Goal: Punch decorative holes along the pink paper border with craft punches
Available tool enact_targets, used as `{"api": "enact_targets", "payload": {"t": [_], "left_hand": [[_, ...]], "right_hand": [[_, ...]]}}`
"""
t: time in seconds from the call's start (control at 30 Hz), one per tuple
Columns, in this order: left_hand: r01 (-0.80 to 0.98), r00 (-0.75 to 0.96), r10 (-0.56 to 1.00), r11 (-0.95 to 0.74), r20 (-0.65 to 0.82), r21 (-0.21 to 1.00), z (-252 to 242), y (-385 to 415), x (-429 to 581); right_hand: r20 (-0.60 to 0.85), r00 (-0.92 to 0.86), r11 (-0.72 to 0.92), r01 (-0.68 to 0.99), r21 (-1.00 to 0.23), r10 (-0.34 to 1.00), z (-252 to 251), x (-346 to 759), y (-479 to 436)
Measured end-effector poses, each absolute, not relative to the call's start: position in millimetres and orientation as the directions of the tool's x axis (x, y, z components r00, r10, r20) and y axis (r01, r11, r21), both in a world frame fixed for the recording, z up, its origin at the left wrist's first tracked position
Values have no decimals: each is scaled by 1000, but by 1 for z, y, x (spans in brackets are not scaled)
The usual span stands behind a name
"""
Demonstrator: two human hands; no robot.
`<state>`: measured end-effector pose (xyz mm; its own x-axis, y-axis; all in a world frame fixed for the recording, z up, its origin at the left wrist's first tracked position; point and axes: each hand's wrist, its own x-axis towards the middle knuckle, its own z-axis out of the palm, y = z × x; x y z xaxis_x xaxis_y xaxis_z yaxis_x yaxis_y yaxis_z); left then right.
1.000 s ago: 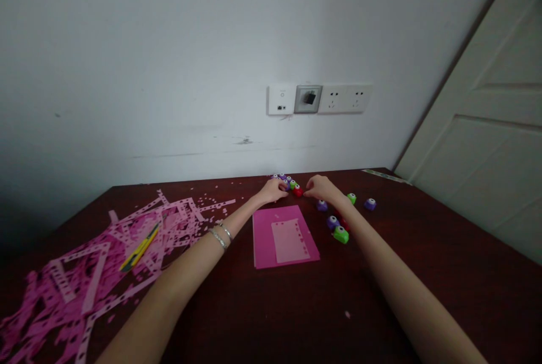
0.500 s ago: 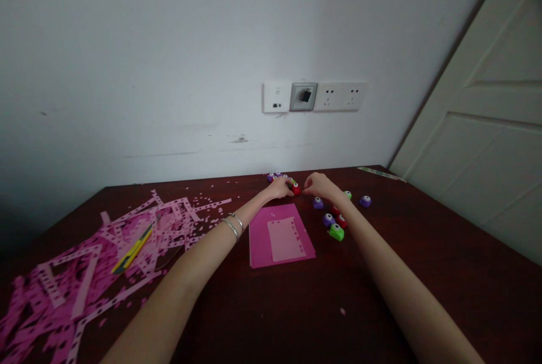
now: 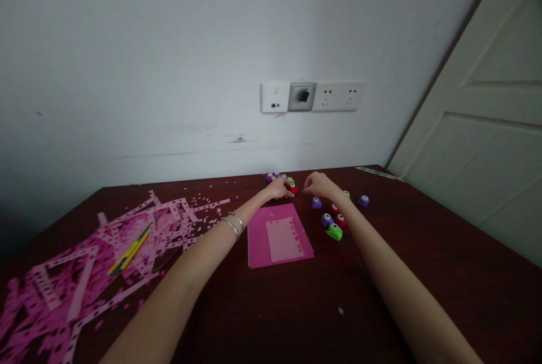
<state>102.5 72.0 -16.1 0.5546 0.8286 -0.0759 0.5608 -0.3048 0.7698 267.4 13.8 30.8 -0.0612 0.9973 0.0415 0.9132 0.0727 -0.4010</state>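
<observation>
My left hand (image 3: 279, 188), with bracelets on its wrist, is closed on a small red craft paper punch (image 3: 293, 188) near the back of the table. Just right of it hovers my right hand (image 3: 318, 184), its thumb and fingertips pinched together; anything between them is too small to make out. Behind my left hand several more punches sit in a cluster (image 3: 277, 175). Close to my right forearm lie others, among them a green punch (image 3: 334, 232) and a purple punch (image 3: 316, 202). In front of my hands, a pale pink sheet (image 3: 284, 240) with punched edges rests on darker pink paper (image 3: 259, 234).
Pink punched strips (image 3: 84, 273) heap up on the left, with a yellow utility knife (image 3: 130, 251) on top and scraps scattered around. A ruler-like strip (image 3: 378, 172) lies at the back right. Wall sockets (image 3: 337, 97) are above the dark wooden table (image 3: 288, 313).
The view has shifted slightly. My left hand stays on the red punch, which now sits a touch farther left, and my right hand keeps its pinch beside it.
</observation>
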Motion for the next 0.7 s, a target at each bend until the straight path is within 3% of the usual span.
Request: {"api": "enact_targets", "payload": {"t": [0.33,0.5,0.7], "left_hand": [[568,497,843,-494,203,658,-9,62,97],[508,489,822,-540,291,672,17,38,81],[527,387,851,-519,354,673,26,16,52]], "right_hand": [[50,-121,130,880,-457,991,38,269,13],[65,-297,277,760,-588,953,49,266,6],[18,-365,235,560,-795,931,55,243,-4]]}}
